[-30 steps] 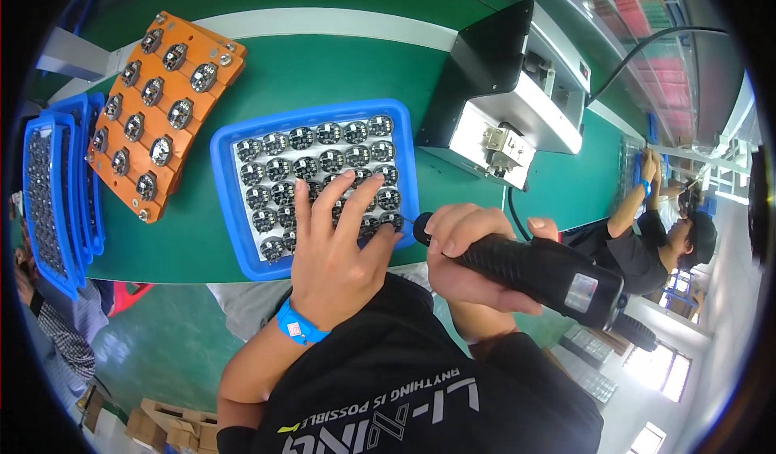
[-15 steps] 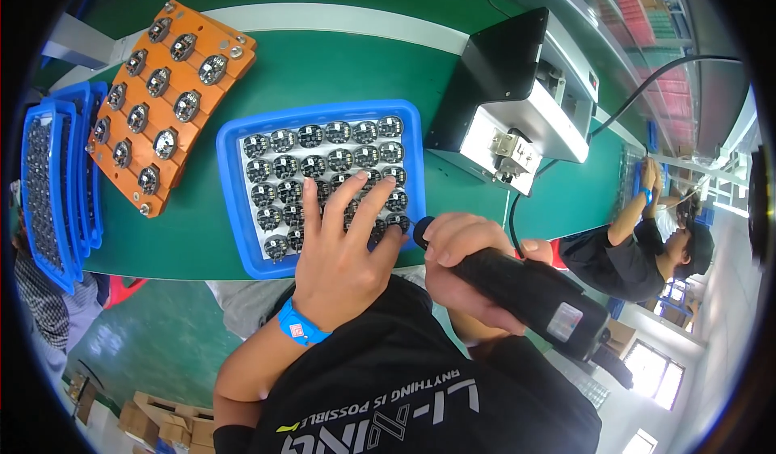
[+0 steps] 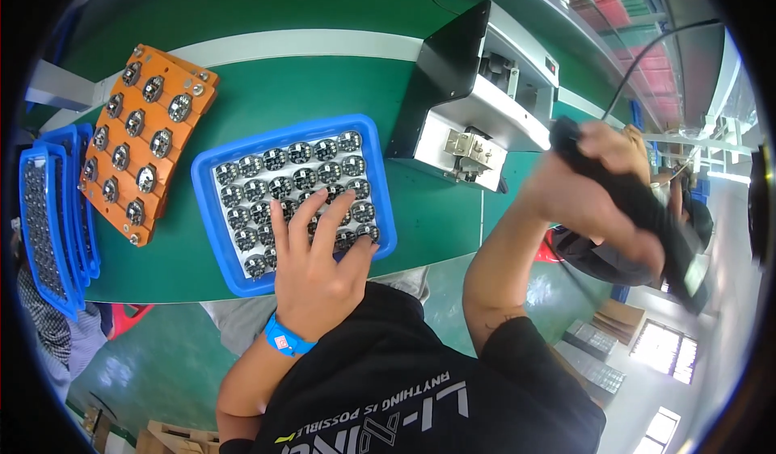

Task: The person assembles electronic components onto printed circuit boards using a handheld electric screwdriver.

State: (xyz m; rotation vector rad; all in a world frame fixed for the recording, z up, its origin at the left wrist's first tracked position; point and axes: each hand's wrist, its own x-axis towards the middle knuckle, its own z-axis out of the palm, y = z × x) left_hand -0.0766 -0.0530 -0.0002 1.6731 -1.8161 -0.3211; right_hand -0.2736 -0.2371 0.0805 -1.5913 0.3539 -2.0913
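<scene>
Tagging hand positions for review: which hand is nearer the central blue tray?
Left. The left hand is spread over the central blue tray and its round boards; the right hand is off to the tray's right, holding a black tool.

FREE: bench (image 3: 183, 216) between tray (image 3: 283, 142) and orange plate (image 3: 139, 140) | BLOCK: machine (image 3: 444, 66), right

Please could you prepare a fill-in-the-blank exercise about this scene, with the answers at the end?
The tray holding round parts under the left hand is coloured ____.
The black handheld tool is held in the ____ hand.
The plate left of the tray is coloured ____.
The wristband is worn on the ____ wrist.
Missing words: blue; right; orange; left.
</scene>
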